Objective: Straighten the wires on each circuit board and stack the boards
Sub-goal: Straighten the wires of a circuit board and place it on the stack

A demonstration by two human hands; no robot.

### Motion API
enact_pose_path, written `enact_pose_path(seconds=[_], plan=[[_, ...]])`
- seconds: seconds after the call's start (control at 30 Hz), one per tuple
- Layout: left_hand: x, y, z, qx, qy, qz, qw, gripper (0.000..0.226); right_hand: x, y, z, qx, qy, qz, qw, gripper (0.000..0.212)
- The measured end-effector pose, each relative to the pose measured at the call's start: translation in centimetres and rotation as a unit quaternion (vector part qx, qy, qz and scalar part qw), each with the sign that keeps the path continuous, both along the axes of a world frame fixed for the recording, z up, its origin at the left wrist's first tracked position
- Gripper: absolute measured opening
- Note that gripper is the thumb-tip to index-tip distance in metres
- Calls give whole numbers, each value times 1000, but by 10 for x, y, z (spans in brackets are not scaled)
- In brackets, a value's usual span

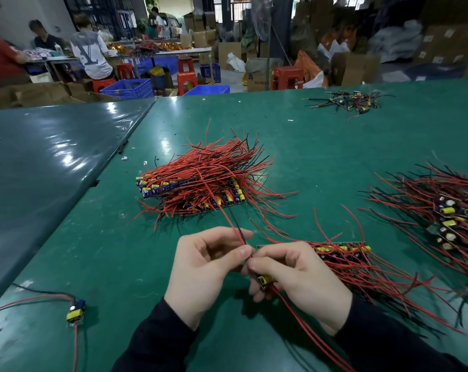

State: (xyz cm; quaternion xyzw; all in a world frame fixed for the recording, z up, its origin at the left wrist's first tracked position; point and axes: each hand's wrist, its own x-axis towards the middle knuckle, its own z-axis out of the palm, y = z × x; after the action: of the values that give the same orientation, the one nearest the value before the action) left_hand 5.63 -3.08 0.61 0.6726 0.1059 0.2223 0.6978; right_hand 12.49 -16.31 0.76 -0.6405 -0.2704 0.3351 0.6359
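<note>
Left hand (204,267) low centre, fingers curled, thumb and forefinger pinching a red wire and a black wire (238,229) that run up and away toward the stack of boards (198,185). Right hand (291,275) just beside it, touching at the fingertips — fingers curled round a small circuit board (265,281), a yellow part showing between the fingers. More red leads (308,322) run from under the right hand down toward the bottom edge. Both sleeves dark.

Stack of boards sits on the green table (321,162) past the hands, centre frame — red wires fanning up and right over it, a few black ones mixed in, yellow and blue parts along the near and left edges. A flat panel of boards (342,255) lies just right of the right hand, its red wires trailing toward the person. Another heap of boards and wires (447,208) at far right, partly cut by the frame edge. One lone board (76,314) with red and black leads lies near the bottom left, well apart from the hands. Small tangle of dark wires (353,102) near the far right of the table.

Background: people seated at another table upper left, red stools (187,76), blue crates (128,88), cardboard boxes.
</note>
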Motion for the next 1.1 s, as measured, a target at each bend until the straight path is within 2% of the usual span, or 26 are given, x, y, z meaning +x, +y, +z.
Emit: enact_pose_path(seconds=[0.1, 0.17, 0.3, 0.4, 0.6, 0.77, 0.87, 0.97, 1.1], plan=[[1, -7, -5, 134, -6, 64, 989, 19, 0, 0, -2, -7, -20, -13, 1000, 21], [1, -8, -6, 149, -8, 78, 986, 20, 1, 0, -1, -7, -27, -17, 999, 22], [4, 0, -4, 12, 13, 42, 999, 14, 1, 1, 1, 12, -19, -8, 1000, 30], [3, 4, -4, 46, 25, 42, 998, 8, -1, 0, -1, 15, -21, 9, 1000, 31], [5, 0, -8, 104, 14, 79, 991, 24, -2, 0, -4, -2, -52, 33, 998, 32], [6, 3, -6, -32, 3, 48, 998, 13, -1, 1, -3, 5, -32, 51, 998, 32], [7, 2, -6, -11, -24, 80, 996, 18, -2, 0, -4, -5, -42, 61, 997, 34], [8, -2, -7, 13, -16, 95, 995, 22, -3, -2, -3, -6, -50, 66, 997, 34], [7, 4, -7, -38, -14, 74, 996, 16, -4, -1, -2, 2, -32, 68, 997, 35]])
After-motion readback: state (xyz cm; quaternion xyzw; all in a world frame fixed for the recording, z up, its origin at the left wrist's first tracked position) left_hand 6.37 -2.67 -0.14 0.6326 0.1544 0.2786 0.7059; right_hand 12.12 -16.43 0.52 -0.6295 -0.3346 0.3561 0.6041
